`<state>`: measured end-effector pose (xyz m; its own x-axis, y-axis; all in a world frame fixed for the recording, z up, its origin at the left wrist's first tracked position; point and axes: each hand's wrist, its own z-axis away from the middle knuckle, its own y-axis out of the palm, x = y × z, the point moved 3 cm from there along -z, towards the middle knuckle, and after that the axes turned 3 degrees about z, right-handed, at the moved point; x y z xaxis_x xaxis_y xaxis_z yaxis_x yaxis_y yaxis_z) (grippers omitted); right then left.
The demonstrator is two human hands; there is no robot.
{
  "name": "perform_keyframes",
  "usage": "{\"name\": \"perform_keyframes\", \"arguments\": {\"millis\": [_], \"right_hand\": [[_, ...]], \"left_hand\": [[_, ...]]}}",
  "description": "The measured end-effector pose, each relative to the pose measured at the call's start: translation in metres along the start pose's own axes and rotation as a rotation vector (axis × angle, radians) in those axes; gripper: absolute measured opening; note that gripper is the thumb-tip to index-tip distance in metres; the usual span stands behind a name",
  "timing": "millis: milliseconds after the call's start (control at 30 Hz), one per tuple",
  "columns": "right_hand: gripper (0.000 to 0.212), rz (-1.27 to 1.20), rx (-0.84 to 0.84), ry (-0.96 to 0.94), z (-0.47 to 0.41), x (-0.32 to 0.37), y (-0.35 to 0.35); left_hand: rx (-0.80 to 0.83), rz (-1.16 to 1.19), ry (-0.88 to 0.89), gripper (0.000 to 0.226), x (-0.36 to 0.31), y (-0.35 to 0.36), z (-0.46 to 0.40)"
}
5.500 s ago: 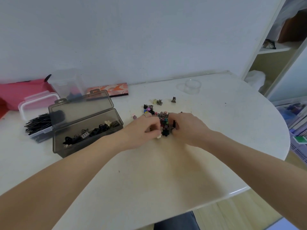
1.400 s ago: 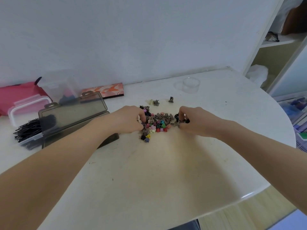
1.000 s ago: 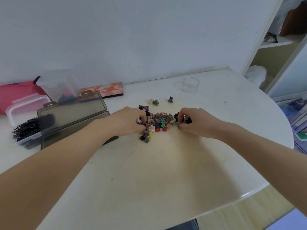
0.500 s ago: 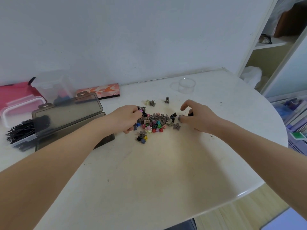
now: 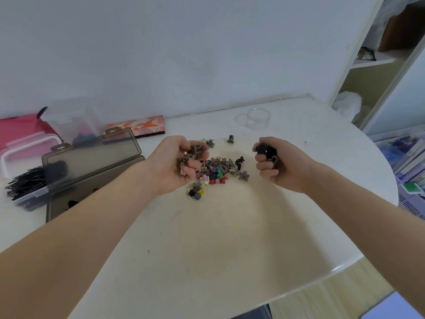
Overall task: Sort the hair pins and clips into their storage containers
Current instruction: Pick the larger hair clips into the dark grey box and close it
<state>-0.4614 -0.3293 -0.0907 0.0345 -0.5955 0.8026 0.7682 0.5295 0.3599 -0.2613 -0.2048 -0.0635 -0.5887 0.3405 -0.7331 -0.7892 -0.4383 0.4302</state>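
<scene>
You are now lifting both hands off the table, your left hand (image 5: 174, 165) cupping brown clips and your right hand (image 5: 277, 163) curling round dark ones, above the remaining clip pile (image 5: 215, 172) at frame centre, ready for the grey box (image 5: 92, 166) at left.

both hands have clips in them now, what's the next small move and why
Probably carry the left hand over to the open smoky-grey case and drop its brown clips in. That hand is cupped full, the case sits just to its left with the lid up, and the right hand also grips dark clips.
</scene>
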Motion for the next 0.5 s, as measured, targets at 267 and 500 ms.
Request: {"name": "perform_keyframes", "arguments": {"millis": [267, 500], "right_hand": [[0.018, 0.304, 0.003, 0.022, 0.001, -0.004, 0.005], [0.021, 1.387, -0.133, -0.262, 0.002, -0.005, 0.017]], "left_hand": [[-0.171, -0.272, 0.092, 0.028, -0.005, -0.004, -0.011], [-0.212, -1.559, 0.446, 0.012, -0.027, -0.005, -0.017]]}}
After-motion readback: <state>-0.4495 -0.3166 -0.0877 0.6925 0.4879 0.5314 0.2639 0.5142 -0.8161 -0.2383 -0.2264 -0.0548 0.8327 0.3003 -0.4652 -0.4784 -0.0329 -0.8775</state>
